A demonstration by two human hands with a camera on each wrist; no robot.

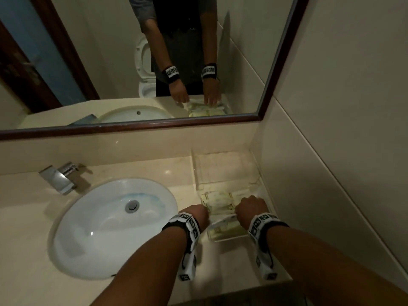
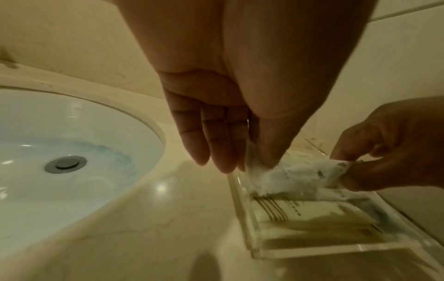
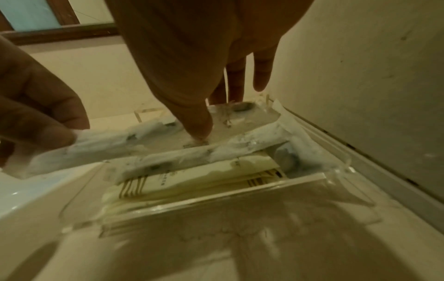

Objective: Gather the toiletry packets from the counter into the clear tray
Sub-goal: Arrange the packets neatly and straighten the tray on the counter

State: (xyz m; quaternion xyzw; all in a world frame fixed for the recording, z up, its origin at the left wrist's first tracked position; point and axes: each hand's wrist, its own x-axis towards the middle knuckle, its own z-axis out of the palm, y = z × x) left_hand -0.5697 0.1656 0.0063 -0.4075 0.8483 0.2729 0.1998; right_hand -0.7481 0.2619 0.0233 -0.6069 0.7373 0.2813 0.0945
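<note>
Both hands hold one white crinkly packet (image 2: 300,176) just above the clear tray (image 1: 227,239), right of the sink. My left hand (image 2: 252,165) pinches its left end between thumb and fingers. My right hand (image 3: 204,131) pinches its other end, thumb on top. Under it in the tray (image 3: 192,201) lie a second white packet (image 3: 216,154) and several cream packets with gold stripes (image 3: 192,180). In the head view the left hand (image 1: 197,217) and right hand (image 1: 249,208) cover much of the tray.
The white sink (image 1: 110,228) with its drain lies left of the tray, the chrome faucet (image 1: 59,175) behind it. A bare clear acrylic section (image 1: 220,168) sits behind the tray. The tiled wall (image 1: 309,173) runs along its right side. A mirror (image 1: 132,62) hangs above.
</note>
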